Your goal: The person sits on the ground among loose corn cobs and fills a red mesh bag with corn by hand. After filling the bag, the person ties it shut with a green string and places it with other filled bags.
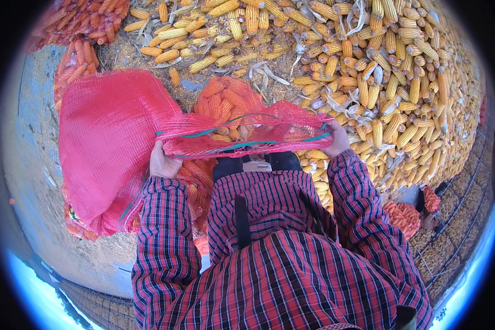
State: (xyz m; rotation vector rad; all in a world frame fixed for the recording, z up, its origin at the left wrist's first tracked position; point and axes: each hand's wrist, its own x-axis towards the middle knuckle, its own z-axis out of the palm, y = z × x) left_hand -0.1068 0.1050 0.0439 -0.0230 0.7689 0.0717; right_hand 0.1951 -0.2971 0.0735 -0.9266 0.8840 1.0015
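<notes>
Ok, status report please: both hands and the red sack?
Left hand and right hand both gripping the rim of the red mesh sack, mouth held open, corn cobs inside. Nothing in the way.

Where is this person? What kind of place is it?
Probably an outdoor farm yard where corn is bagged. A big heap of yellow corn cobs covers the ground, and both hands hold open a red mesh sack with cobs in it, beside more red sacks.

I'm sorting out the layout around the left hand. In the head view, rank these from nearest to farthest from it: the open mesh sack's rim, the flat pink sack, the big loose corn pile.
1. Open mesh sack's rim: gripped by the left hand.
2. Flat pink sack: just to its left, draped on the ground.
3. Loose corn pile: farthest, far right beyond the right hand.
</notes>
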